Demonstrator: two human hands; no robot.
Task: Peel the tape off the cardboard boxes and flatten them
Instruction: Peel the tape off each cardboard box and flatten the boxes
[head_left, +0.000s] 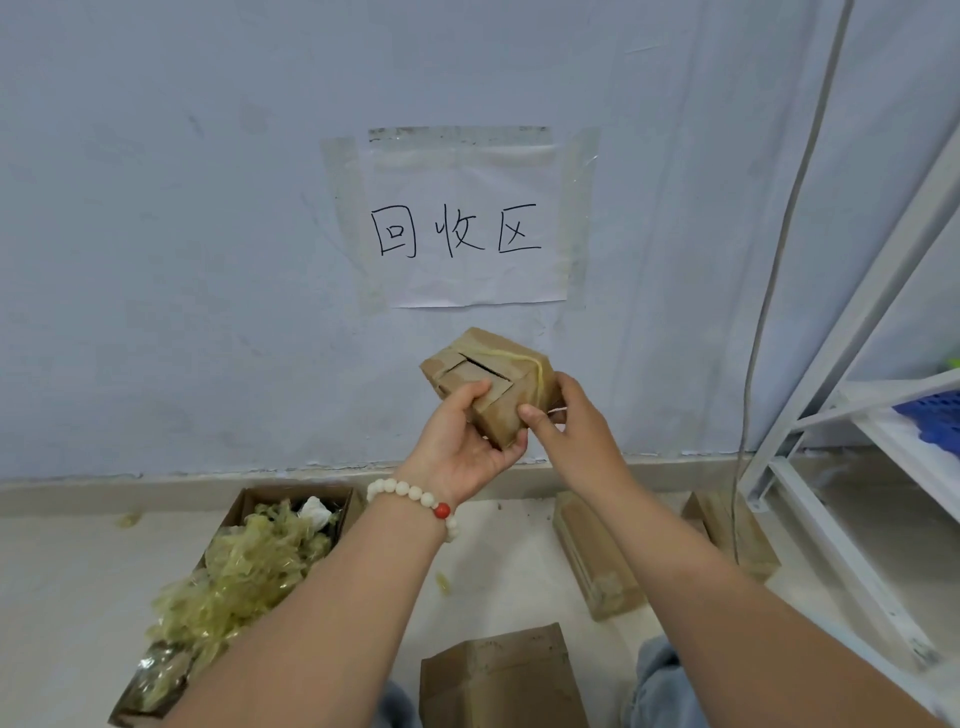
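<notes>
Roughly midway, I'd say. Just below the paper sign (462, 228) the small box (493, 384) is held up, not yet flattened, with a twisted yellowish tape strand (524, 358) across its top. The left hand (462, 441) cups it from underneath, and the right hand (571, 421) grips its side, thumb on the front corner. Far below the sign to the left, an open carton (291, 493) is heaped with peeled tape (249, 566). Below and right lie more cardboard pieces (597, 561); the one straight below (498, 680) looks flat.
</notes>
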